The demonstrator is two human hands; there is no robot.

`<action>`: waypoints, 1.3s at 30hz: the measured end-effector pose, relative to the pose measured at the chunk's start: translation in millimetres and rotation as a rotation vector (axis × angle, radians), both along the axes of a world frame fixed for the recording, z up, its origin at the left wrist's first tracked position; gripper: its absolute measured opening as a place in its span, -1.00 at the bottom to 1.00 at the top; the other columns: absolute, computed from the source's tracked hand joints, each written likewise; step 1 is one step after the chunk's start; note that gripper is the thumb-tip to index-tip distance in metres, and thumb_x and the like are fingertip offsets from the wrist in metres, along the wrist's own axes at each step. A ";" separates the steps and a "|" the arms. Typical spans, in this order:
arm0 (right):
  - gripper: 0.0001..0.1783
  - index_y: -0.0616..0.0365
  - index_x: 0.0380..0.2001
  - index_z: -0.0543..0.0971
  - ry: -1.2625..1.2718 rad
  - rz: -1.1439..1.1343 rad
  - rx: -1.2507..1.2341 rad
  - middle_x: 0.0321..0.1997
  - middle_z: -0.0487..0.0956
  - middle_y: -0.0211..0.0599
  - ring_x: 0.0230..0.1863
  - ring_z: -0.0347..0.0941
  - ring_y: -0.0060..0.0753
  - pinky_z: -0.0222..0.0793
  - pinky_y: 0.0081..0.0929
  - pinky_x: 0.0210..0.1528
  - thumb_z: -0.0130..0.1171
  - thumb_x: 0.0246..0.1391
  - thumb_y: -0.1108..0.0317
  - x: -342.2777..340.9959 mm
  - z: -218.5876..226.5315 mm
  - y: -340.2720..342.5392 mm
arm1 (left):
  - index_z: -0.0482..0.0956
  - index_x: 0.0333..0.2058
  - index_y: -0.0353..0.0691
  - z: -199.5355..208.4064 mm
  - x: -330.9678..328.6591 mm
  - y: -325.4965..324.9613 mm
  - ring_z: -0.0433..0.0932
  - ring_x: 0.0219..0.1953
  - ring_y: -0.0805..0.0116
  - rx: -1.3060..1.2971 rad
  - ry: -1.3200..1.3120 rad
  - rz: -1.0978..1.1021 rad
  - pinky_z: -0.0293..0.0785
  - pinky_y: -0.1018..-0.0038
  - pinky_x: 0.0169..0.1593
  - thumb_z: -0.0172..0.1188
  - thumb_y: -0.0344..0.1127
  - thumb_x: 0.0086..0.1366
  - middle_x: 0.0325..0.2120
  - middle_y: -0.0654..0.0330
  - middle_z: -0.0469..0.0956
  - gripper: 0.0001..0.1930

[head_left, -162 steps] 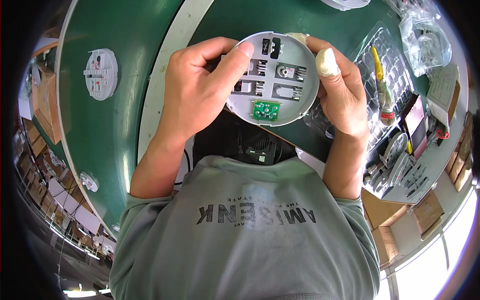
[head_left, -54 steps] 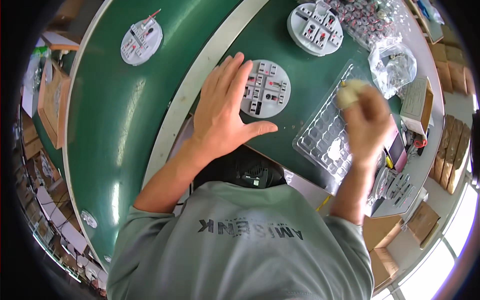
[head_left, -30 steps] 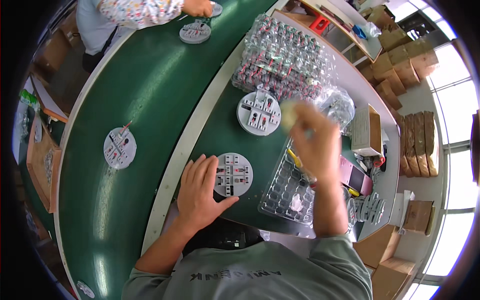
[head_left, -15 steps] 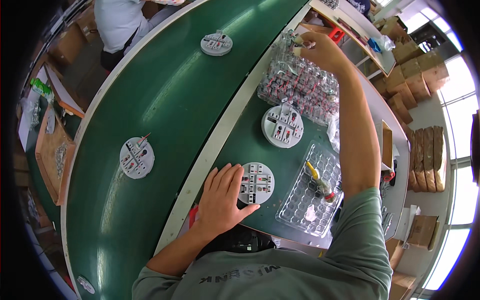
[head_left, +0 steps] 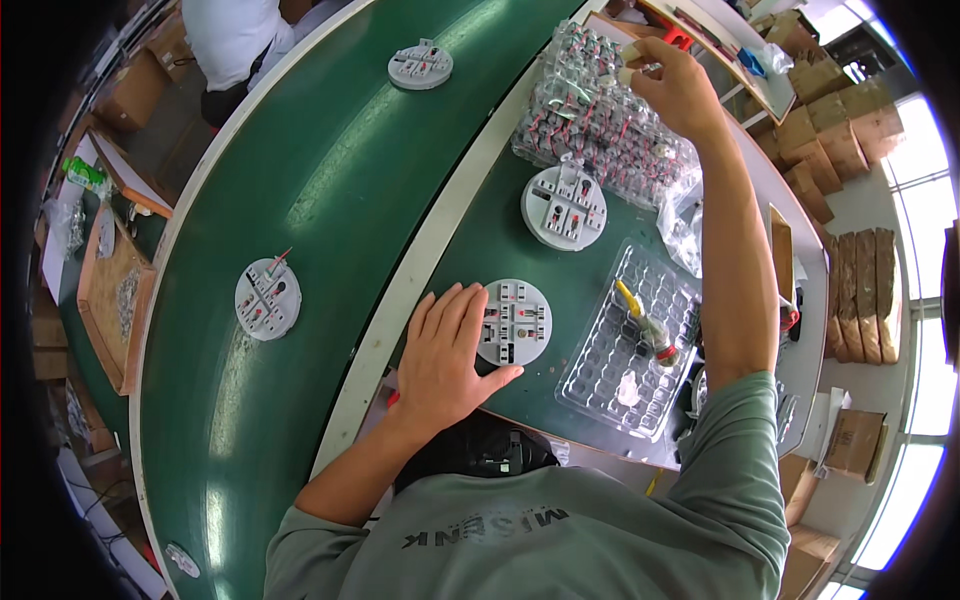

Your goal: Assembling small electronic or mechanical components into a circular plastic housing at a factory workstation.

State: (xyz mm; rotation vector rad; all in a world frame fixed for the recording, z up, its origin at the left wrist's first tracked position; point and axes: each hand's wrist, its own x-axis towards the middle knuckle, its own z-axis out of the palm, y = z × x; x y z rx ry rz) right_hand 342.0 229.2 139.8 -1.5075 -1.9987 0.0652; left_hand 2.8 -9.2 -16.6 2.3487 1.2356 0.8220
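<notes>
My left hand lies flat, fingers stretched out, its edge against a round white plate fitted with small black, white and red parts. My right hand is raised at the far end of a stack of clear plastic trays, full of small grey parts with red wires. Its thumb and forefinger, with pale coverings on the tips, are drawn together; anything between them is too small to make out. A second round white plate rests between the trays and the first one.
An empty clear blister tray lies at the right, with a yellow-handled tool on it. Across a pale rail, the green conveyor belt carries several similar plates. A person in a light shirt sits on its far side.
My right hand has moved right, away from the trays' far left corner. My left hand stays at the plate. The whole view has shifted slightly.
</notes>
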 end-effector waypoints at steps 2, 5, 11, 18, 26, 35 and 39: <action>-0.62 0.19 -0.07 0.71 0.011 -0.053 -0.023 -0.21 0.77 -0.18 -0.19 0.72 -0.24 0.59 -0.30 -0.03 0.44 0.07 0.23 7.9 -1.4 -0.6 | 0.33 0.39 -0.38 -2.9 -1.5 -4.6 0.41 0.37 -0.12 0.001 0.011 0.015 0.23 -0.08 0.47 0.62 0.09 0.02 0.31 -0.08 0.46 0.07; -0.55 0.19 -0.04 0.70 0.023 -0.168 -0.050 -0.18 0.77 -0.16 -0.18 0.72 -0.23 0.59 -0.31 -0.02 0.46 0.06 0.16 20.7 4.1 6.9 | 0.33 0.39 -0.38 -1.2 1.9 -4.6 0.41 0.37 -0.12 0.020 0.018 0.011 0.23 -0.09 0.47 0.62 0.09 0.02 0.32 -0.08 0.45 0.07; -0.50 0.29 0.08 0.64 -0.083 0.008 -0.200 -0.10 0.76 -0.20 -0.11 0.66 -0.38 0.55 -0.37 0.01 0.41 0.14 0.22 3.1 -16.1 34.7 | 0.33 0.40 -0.37 -1.5 0.5 -5.0 0.41 0.37 -0.12 0.031 0.043 0.024 0.24 -0.10 0.46 0.61 0.09 0.04 0.32 -0.07 0.45 0.07; -0.50 0.29 0.17 0.59 0.068 -0.017 -0.261 0.02 0.74 -0.23 -0.01 0.63 -0.46 0.53 -0.41 0.09 0.39 0.21 0.31 3.9 -14.8 22.9 | 0.33 0.40 -0.36 -1.2 2.5 -2.9 0.41 0.37 -0.12 0.045 0.007 0.004 0.23 -0.08 0.47 0.61 0.09 0.04 0.31 -0.09 0.45 0.06; -0.50 0.21 0.19 0.64 0.187 0.318 -0.244 0.05 0.75 -0.14 0.03 0.71 -0.34 0.62 -0.40 0.00 0.37 0.15 0.55 -106.1 -5.4 -161.8 | 0.44 0.30 -0.40 5.4 -12.6 -6.8 0.55 0.25 0.02 -0.063 -0.416 0.047 0.44 0.14 0.32 0.61 -0.04 0.15 0.24 -0.10 0.54 -0.13; -0.47 0.23 0.08 0.67 0.168 0.541 -0.233 0.01 0.74 -0.03 -0.15 0.73 0.02 0.73 -0.23 -0.14 0.49 -0.04 0.58 -141.7 -85.9 -302.6 | 0.71 -0.18 -0.36 41.0 -29.1 -54.2 0.72 -0.39 0.44 -0.704 -0.467 -0.017 0.64 0.50 -0.26 0.48 -0.38 0.34 -0.38 0.11 0.76 -0.81; -0.48 0.23 0.05 0.67 0.235 0.433 -0.286 0.01 0.73 -0.06 -0.17 0.74 -0.01 0.75 -0.27 -0.14 0.51 -0.06 0.58 -143.4 -98.0 -320.6 | 0.70 -0.25 -0.39 39.5 -24.6 -61.6 0.71 -0.40 0.49 -0.877 -0.492 0.033 0.63 0.48 -0.29 0.46 -0.39 0.36 -0.42 0.13 0.76 -0.83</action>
